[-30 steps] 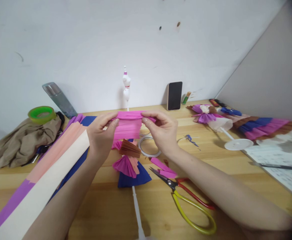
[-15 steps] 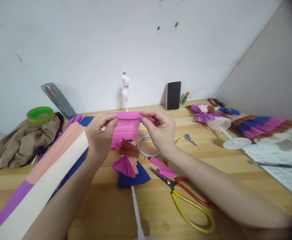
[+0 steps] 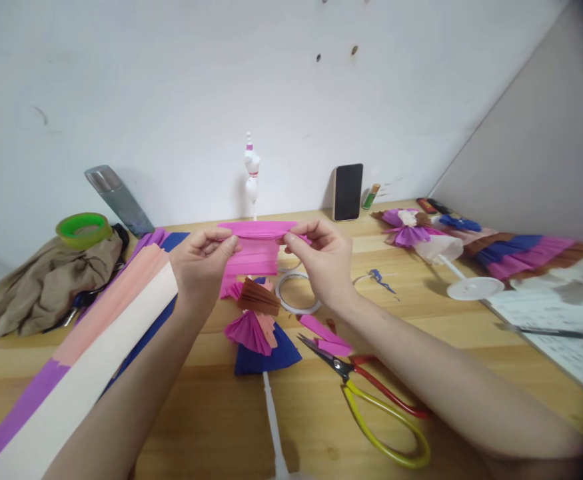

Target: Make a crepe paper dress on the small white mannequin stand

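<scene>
Fingers point(image 3: 212, 235) of the left hand point(image 3: 197, 267) and right hand point(image 3: 327, 263) pinch the pink paper point(image 3: 258, 231) near its two ends, holding it level above the surface point(image 3: 196, 413). Below lie a brown fan point(image 3: 258, 298), a blue skirt point(image 3: 271, 359), a tape ring point(image 3: 284, 305) and scissors point(image 3: 341, 367). By the wall point(image 3: 171, 100) stand a white figure point(image 3: 252, 187) and a phone point(image 3: 348, 192), with a flask point(image 3: 124, 203) leaning at the left.
</scene>
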`<state>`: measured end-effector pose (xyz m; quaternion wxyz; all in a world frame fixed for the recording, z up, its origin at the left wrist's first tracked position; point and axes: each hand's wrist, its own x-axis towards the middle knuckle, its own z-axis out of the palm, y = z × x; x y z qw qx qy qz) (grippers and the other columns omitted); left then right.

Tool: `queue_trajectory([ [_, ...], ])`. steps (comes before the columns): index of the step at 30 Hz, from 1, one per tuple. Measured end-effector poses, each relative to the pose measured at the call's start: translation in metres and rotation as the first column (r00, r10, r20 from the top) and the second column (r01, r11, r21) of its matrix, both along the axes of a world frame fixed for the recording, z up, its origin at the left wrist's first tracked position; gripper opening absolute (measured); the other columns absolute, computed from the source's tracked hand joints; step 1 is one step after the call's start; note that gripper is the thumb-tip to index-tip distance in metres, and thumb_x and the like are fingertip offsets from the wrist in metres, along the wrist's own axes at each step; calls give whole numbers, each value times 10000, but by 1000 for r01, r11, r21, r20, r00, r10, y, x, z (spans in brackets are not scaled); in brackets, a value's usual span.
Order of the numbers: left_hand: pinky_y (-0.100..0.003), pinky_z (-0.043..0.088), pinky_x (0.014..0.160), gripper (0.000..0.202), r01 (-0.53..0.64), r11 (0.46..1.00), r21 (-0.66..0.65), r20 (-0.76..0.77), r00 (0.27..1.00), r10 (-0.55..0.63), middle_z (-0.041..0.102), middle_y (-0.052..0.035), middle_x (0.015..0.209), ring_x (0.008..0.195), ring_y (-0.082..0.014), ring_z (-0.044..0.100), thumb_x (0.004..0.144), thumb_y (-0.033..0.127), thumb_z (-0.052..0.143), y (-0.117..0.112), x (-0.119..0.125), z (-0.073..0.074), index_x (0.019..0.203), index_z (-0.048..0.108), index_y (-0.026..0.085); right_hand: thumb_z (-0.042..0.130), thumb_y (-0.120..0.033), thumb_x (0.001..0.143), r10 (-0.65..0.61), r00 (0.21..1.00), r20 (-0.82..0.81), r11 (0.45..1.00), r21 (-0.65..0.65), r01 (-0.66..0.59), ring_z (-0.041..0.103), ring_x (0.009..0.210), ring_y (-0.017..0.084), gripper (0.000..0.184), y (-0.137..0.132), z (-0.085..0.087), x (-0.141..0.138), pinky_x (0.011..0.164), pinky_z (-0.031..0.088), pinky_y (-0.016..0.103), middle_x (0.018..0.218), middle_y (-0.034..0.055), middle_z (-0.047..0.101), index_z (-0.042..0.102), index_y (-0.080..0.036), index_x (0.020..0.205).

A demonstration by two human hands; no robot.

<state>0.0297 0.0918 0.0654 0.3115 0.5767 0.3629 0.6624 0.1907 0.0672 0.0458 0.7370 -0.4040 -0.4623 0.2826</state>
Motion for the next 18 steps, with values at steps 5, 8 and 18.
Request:
queue_trajectory([
  [5,-229,572,540,117,81,994,-67,88,993,-75,680,19,531,511,-138,680,590,162,770,-2,3,6,645,668,147,681,-205,695,-1,1000,20,999,46,0,633,572,130,121,-4,2,0,561,484,279,608,-32,654,566,-208,658],
  [8,-235,568,530,126,109,990,-91,112,989,-98,671,20,517,499,-140,675,572,161,766,-4,4,9,626,653,149,672,-189,677,-17,999,32,999,48,16,613,538,123,130,-4,1,1,533,456,271,569,-44,622,555,-210,623],
  [18,-202,534,487,110,90,992,-86,94,992,-82,654,30,487,459,-119,649,572,138,741,-6,4,12,599,636,154,676,-171,657,9,1000,12,999,47,-10,627,554,139,137,-3,0,2,549,444,283,551,-47,619,557,-211,601],
])
